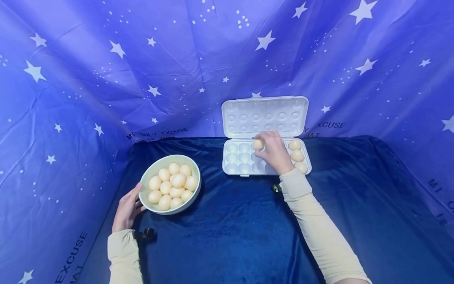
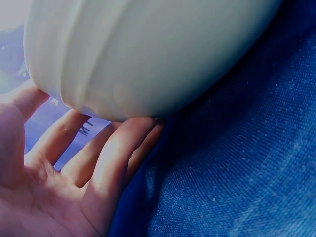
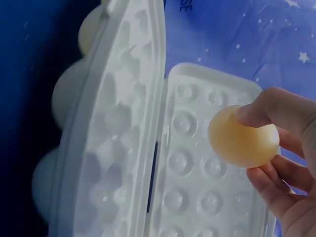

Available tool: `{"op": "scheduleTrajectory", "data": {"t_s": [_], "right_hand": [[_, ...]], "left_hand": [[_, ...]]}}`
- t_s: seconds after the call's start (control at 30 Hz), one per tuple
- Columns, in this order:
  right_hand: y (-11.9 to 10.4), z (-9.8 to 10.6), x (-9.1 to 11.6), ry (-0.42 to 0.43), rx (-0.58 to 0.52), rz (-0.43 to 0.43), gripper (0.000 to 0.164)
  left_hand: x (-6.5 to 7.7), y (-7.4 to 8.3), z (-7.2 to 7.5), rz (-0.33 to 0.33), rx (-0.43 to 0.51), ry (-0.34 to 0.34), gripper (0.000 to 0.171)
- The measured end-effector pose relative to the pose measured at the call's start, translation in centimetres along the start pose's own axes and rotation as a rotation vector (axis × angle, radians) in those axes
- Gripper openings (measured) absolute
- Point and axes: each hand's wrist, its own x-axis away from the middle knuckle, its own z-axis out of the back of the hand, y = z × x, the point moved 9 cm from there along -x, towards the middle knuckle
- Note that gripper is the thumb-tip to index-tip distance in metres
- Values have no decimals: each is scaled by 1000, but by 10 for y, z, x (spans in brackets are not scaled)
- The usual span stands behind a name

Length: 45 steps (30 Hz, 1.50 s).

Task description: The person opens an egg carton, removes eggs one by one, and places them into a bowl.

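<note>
Between thumb and fingers, my right hand (image 1: 274, 150) pinches an egg (image 1: 259, 144) above the middle of a white plastic egg box (image 1: 225, 157). The box's lid (image 3: 178, 182) stands raised at the back, its inside dimpled. Three eggs (image 1: 296, 156) sit in its rightmost column; the left columns hold none, and my hand hides part of the middle. At left is a pale green bowl (image 1: 196, 193) heaped with several eggs (image 1: 165, 187). My left hand (image 1: 126, 209) touches the bowl's outer left side, its spread fingertips (image 2: 140, 126) against the wall in the left wrist view.
A dark blue velvety cloth (image 1: 230, 236) covers the table. Blue star-print fabric (image 1: 198, 59) hangs behind and on both sides, close behind the box's lid. A black wrist camera (image 1: 147, 235) is near the left cuff, below the bowl.
</note>
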Motion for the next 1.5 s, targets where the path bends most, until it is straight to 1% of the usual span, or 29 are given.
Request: {"op": "scheduleTrajectory", "data": {"t_s": [0.13, 0.33, 0.57, 0.73, 0.9, 1.17, 1.33, 1.5], "right_hand": [[-14, -7, -3, -10, -11, 18, 35], [-37, -26, -6, -34, -27, 51, 36], [-73, -49, -5, -46, -19, 118, 34], [-98, -65, -6, -66, -46, 165, 32], [-118, -79, -5, -91, -69, 199, 32], [-137, -101, -4, -157, -90, 211, 32], [-147, -113, -5, -202, -102, 214, 32], [-152, -123, -5, -228, -88, 228, 33]], "left_hand": [[-3, 1, -1, -1, 6, -4, 77], [-5, 3, -2, -9, 8, -6, 78], [-4, 1, 0, 4, 3, -11, 77], [-3, -2, 1, 9, 12, -5, 74], [-3, -2, 1, 9, 14, -3, 74], [-1, -2, 0, 14, 9, 3, 76], [0, 0, 1, -8, 13, 2, 75], [-1, -1, 0, -29, 4, 12, 68]]}}
